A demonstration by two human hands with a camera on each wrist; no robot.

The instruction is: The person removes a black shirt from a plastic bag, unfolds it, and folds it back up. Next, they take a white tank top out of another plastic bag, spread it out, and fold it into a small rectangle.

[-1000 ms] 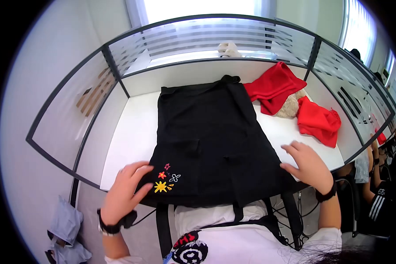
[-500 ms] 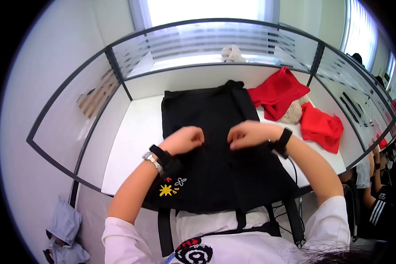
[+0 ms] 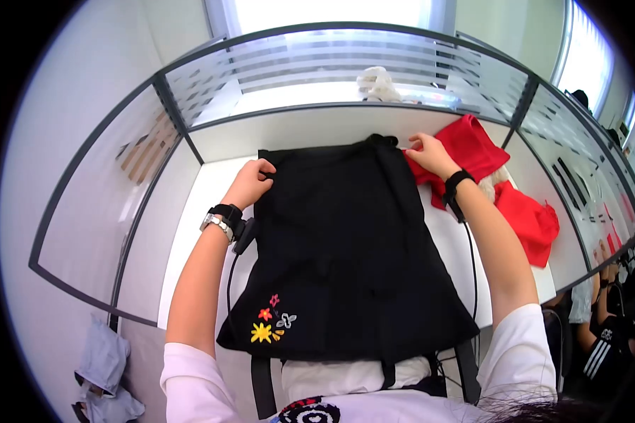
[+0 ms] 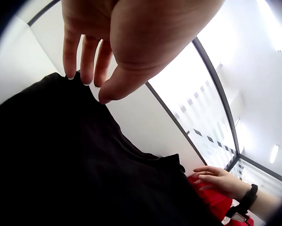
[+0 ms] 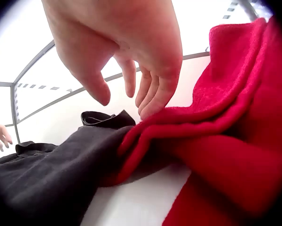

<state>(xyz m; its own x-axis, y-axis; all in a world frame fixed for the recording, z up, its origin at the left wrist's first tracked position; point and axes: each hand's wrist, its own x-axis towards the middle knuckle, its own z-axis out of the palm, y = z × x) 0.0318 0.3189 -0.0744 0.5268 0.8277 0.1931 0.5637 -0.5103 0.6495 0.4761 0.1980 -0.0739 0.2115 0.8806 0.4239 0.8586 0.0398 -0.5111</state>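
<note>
A black garment [image 3: 331, 240] with embroidered flowers [image 3: 264, 328] near its front left lies spread on the white desk, wider toward me. At its far left corner, my left hand [image 3: 250, 185] pinches the edge; in the left wrist view the fingertips and thumb [image 4: 104, 96] meet the cloth. My right hand [image 3: 432, 155] is beside the far right corner, thumb and fingers apart and nothing between them. In the right wrist view its fingertips overlap the red cloth [image 5: 235, 103], close by the rolled black edge [image 5: 105, 118].
Another bright red cloth [image 3: 525, 222] lies at the desk's right, with a beige fluffy thing [image 3: 488, 185] partly hidden between the reds. Framed clear partitions [image 3: 106, 204] surround the desk. Cables hang from both wrists. A person in black [image 3: 607, 345] sits at the right.
Both hands have moved from the near edge over the middle to the far corners of the garment. The left now pinches its corner. The garment's front has smoothed and spread.
</note>
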